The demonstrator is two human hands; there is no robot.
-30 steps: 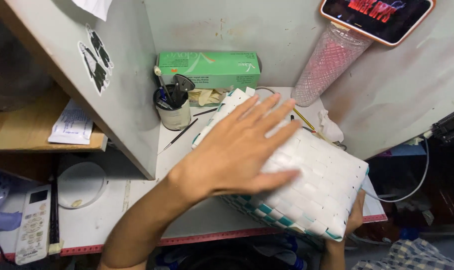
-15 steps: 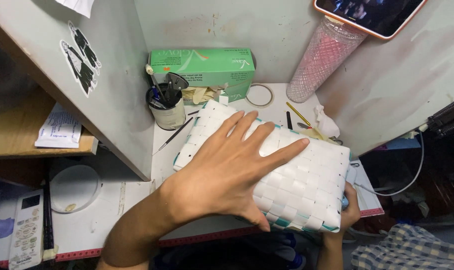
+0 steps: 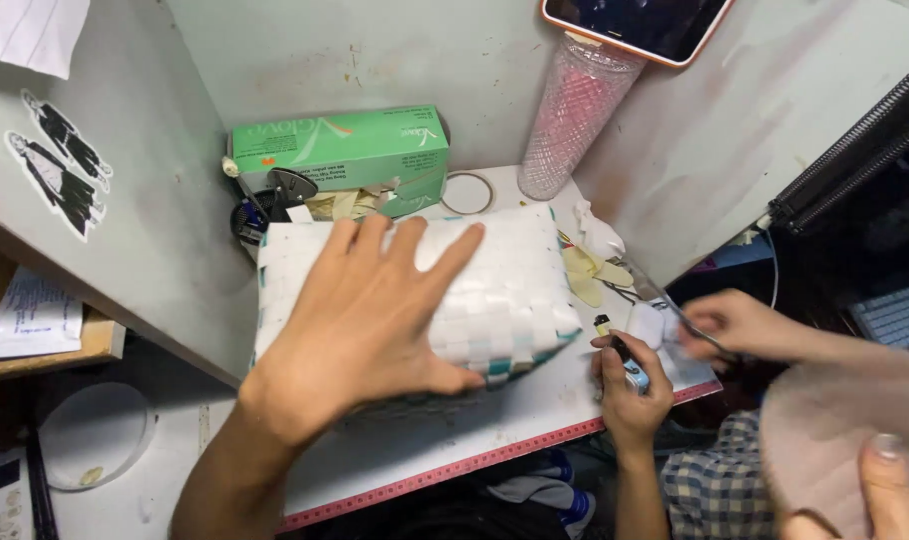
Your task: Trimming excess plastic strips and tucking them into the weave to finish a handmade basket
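From the head camera I am looking down at my left hand, which is lying flat on top of the white woven strap bag with teal edging. The fingers are spread and pressing down on the weave, not pinching anything. The bag is sitting on the white tabletop with a red ruler edge, its long axis running left to right across the view, so most of its length is lying under and to the right of my palm.

My right hand is resting just beside the bag's lower right corner, its fingers curled around a small dark pen-like tool with a blue part. It is nearer that corner than the left hand is.

Another person's hand is working farther right, well apart from the bag, and I cannot tell what it is gripping.

Behind the bag a green cardboard glove box is standing against the wall.
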